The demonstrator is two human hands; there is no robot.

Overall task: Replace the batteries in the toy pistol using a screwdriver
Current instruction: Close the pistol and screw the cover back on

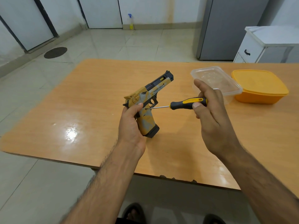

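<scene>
Centre frame: left hand gripping yellow-and-grey plastic toy pistol; right hand pinching black-and-yellow-handled screwdriver, tip at grip screw (tiny). Risk: tip slipping out, stripping head, if tilted.
</scene>
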